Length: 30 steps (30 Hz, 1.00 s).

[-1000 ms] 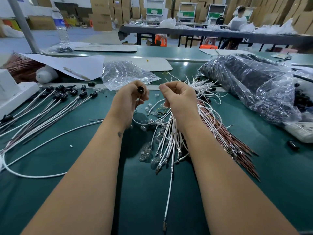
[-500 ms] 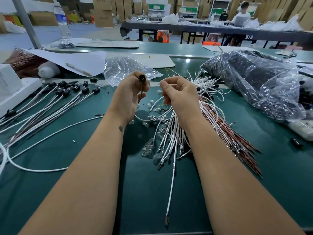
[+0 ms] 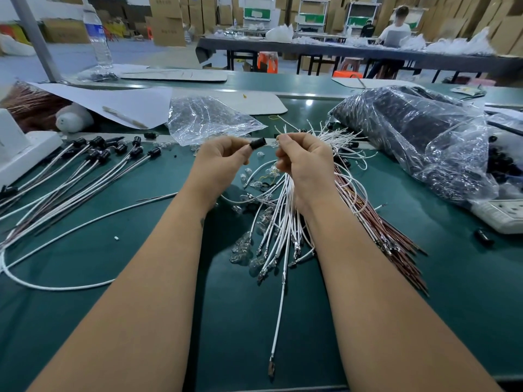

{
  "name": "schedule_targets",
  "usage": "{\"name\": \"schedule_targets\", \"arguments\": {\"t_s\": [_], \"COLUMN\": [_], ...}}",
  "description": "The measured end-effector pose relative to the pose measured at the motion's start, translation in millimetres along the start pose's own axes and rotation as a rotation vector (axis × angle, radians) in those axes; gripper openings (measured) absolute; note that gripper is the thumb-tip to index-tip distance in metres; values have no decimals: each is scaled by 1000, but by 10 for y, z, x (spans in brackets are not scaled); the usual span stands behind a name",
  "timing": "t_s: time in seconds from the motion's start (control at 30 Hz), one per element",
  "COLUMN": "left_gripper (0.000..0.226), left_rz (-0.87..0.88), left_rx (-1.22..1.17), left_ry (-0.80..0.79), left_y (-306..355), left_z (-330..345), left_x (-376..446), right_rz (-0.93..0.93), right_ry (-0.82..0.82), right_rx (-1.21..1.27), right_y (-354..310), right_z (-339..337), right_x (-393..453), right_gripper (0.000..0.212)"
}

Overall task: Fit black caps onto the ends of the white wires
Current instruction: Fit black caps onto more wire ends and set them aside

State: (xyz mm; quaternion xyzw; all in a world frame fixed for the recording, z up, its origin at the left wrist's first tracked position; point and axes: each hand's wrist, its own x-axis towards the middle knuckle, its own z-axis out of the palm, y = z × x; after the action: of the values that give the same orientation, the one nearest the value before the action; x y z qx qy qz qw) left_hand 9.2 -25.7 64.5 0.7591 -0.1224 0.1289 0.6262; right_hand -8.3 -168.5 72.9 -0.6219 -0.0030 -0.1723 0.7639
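Above the green surface (image 3: 424,278), mid-frame, both hands are raised w/ the work between them. Left hand (image 3: 223,159) pinches a black cap (image 3: 258,143) at its fingertips, open end pointing right. Right hand (image 3: 304,162) is curled round a white wire (image 3: 280,301), pinching it near its top; a small clear tip shows at the fingertips, just beside the cap mouth, not yet in. Rest of the wire hangs down to the surface, metal terminal at the near end.

Uncapped wires (image 3: 285,222) lie in a bundle under the right wrist, small clear bulbs (image 3: 243,247) scattered next to them. Finished capped wires (image 3: 93,165) lie fanned at left. Bagged black caps (image 3: 410,131) sit far right.

Step in hand, I'd say: seating the wire end in the cap. To do it well: keep cap axis & wire end in line, grip the wire close to the tip so it can't buckle, push straight, no twisting off-axis. Likely risk: a skewed entry bends the tip. Check it's fully seated, then lay it w/ the done ones.
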Motion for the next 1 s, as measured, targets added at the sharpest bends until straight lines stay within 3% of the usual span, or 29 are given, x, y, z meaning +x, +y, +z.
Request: {"name": "schedule_targets", "arguments": {"t_s": [0.4, 1.0], "left_gripper": [17, 15], "left_rz": [39, 24], "left_rx": [46, 7], "left_ry": [-56, -71], "left_y": [-17, -19], "left_z": [-1, -16], "left_x": [-12, -28], "right_rz": [-83, -24], "right_ry": [8, -40], "right_rx": [-153, -126], "right_y": [-16, 25], "right_z": [5, -21], "right_x": [-37, -32], "right_gripper": [13, 15]}}
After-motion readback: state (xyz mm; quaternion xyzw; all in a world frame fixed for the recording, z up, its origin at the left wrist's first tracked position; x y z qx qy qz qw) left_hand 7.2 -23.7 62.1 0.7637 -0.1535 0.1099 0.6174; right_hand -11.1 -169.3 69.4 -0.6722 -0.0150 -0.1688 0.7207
